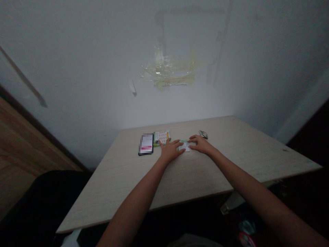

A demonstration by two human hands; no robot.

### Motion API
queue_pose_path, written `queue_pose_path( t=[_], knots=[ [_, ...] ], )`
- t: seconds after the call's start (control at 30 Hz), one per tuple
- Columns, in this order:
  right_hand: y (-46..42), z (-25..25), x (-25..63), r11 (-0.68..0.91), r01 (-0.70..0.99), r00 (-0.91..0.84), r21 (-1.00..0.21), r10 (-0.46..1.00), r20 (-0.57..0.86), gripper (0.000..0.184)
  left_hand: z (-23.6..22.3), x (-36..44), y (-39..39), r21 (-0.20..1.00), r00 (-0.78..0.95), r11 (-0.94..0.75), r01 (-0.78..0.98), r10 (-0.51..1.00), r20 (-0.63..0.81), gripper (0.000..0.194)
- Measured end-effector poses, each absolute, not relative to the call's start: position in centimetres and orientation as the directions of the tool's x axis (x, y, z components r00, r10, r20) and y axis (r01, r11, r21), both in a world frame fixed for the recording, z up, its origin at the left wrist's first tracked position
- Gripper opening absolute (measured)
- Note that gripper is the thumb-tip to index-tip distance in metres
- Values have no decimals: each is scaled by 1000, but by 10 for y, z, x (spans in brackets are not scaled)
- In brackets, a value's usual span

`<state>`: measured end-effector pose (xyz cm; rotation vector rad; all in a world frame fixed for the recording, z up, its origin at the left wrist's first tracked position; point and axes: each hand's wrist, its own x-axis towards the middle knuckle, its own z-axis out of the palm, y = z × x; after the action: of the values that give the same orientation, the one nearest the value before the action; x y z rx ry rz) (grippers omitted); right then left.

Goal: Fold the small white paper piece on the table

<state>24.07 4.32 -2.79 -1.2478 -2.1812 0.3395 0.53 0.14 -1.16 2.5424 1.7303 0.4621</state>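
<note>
A small printed card (pixel 184 146), white with a green band on top, lies flat on the table between my hands. My left hand (pixel 170 150) has its fingers spread, with thumb and index at the card's left side. Its outer fingers reach the lower right of a larger green and white printed sheet (pixel 162 136). From the right, my right hand (pixel 199 144) meets the card's right edge, fingers apart and slightly curled. Just beyond that hand is a small green packet or stack of cards (pixel 203 134). The fingers cover parts of the card and the sheet.
A phone (pixel 146 144) with a lit, blurred screen lies left of the sheet. The pale wooden table (pixel 123 185) meets a white wall (pixel 102 68) bearing old tape (pixel 169 73). Dark items are under the table, and a wooden panel (pixel 23 147) stands at the left.
</note>
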Motion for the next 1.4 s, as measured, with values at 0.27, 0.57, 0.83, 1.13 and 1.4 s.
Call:
queue_pose_path(
  t=[0.27, 0.57, 0.83, 1.13, 1.4],
  knots=[
    [43, -31, 248, 561, 682, -452, -470, 828, 332, 47, -12, 5, 1, 187, 331, -371, 909, 919, 216, 47],
    [41, -33, 252, 571, 675, -478, -467, 821, 313, 58, -13, 5, 1, 207, 329, -375, 904, 917, 226, 45],
    [41, -32, 252, 609, 555, -474, -566, 791, 387, 23, -12, 4, -2, 187, 337, -393, 900, 901, 273, 42],
    [42, -33, 248, 611, 558, -448, -562, 792, 416, 14, -10, 5, -3, 168, 329, -382, 908, 903, 277, 42],
    [50, -37, 243, 590, 635, -387, -499, 802, 455, 14, -7, 6, -4, 162, 325, -369, 915, 913, 246, 45]
  ],
)
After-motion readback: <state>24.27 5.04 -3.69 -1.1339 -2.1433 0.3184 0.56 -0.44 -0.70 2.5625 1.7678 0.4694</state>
